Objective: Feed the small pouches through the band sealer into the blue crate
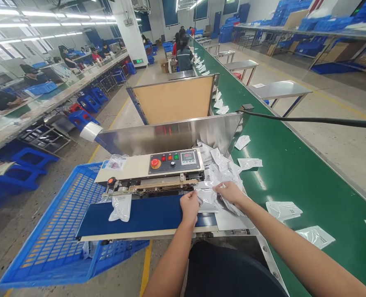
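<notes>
A white plastic pouch (207,199) is stretched between my two hands at the right-hand end of a band sealing machine (152,169). My left hand (189,206) pinches the pouch's left edge, just under the sealing channel. With thumb and finger, my right hand (229,192) grips its upper right corner. More pouches (221,163) lie heaped behind and beside my right hand. Another pouch (120,207) hangs from the sealer's left end over the blue belt (158,210). A control panel (173,160) with a red knob and a lit display sits on top of the machine.
A blue plastic basket (56,206) stands below the machine's left end. Along my right runs a green conveyor (282,173) with scattered pouches on it. A metal guard (170,131) rises behind the sealer, and a black cable (309,120) crosses the conveyor. Other people sit farther off.
</notes>
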`<state>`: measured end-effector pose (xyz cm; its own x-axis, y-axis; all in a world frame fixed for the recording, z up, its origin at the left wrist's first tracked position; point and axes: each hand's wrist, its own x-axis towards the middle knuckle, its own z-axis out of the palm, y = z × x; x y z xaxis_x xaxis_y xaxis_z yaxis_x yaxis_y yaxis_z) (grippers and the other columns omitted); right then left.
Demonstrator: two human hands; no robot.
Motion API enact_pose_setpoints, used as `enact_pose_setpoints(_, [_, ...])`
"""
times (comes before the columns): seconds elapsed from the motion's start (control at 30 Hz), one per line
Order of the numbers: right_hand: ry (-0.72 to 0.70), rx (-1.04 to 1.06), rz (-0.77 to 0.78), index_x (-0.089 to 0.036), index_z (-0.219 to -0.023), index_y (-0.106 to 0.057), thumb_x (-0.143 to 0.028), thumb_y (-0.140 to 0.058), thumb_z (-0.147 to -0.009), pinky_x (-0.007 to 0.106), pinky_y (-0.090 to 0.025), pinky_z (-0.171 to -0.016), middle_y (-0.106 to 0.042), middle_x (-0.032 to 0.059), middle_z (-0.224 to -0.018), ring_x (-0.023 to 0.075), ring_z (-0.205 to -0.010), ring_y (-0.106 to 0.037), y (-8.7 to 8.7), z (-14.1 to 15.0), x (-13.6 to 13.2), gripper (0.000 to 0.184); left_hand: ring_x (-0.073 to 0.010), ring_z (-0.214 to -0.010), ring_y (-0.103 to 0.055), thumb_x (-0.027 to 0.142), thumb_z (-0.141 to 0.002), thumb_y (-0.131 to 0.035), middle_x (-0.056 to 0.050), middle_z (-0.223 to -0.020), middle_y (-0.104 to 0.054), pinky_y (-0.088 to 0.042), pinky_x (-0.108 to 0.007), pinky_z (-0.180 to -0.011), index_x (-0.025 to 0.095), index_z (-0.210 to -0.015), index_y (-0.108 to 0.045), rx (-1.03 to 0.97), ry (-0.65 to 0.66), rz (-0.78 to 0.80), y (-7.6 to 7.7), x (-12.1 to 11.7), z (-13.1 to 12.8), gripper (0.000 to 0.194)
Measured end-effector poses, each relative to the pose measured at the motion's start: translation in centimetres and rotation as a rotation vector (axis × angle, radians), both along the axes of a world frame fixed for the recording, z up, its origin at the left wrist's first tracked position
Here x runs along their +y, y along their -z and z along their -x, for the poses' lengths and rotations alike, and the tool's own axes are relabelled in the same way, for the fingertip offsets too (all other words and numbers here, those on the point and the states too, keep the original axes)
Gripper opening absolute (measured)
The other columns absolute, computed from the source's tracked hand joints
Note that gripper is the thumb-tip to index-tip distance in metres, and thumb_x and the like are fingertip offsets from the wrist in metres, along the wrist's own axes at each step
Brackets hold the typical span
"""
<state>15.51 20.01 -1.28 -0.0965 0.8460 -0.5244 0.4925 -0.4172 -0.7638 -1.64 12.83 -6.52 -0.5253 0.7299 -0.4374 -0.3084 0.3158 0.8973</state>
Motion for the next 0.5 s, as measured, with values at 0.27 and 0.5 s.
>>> enact_pose_setpoints(0.27, [-0.111, -0.032, -0.249, -0.023, -0.091, -0.082, -0.055, -0.076, -0.085, 0.035, -0.052, -0.087, -0.082, 0.0071, -0.096, 0.029, -0.097, -0.073, -2.2, 0.6, -3.5, 0.034, -0.0316, -0.11, -0.077, 0.062, -0.086, -0.079, -0.018, -0.115, -0.082, -0.06, -0.039, -0.095, 0.016, -0.114, -0.084, 0.321, -0.201, -0.089, -2.5, -5.5, 6.0, 0.054])
enact_pose_setpoints(0.5, [0.11, 0.261, -0.306, -0.019, -0.11, -0.078, -0.072, -0.073, -0.083, 0.036, -0.055, -0.084, -0.078, 0.0079, -0.098, 0.0255, -0.091, -0.07, -4.3, 2.8, -6.6, 0.059, -0.0314, -0.108, -0.077, 0.048, -0.094, -0.077, -0.015, -0.121, -0.082, -0.063, -0.041, -0.095, 0.022, -0.123, -0.084, 0.401, 0.406, -0.315, -6.8, -9.1, -0.3, 0.039])
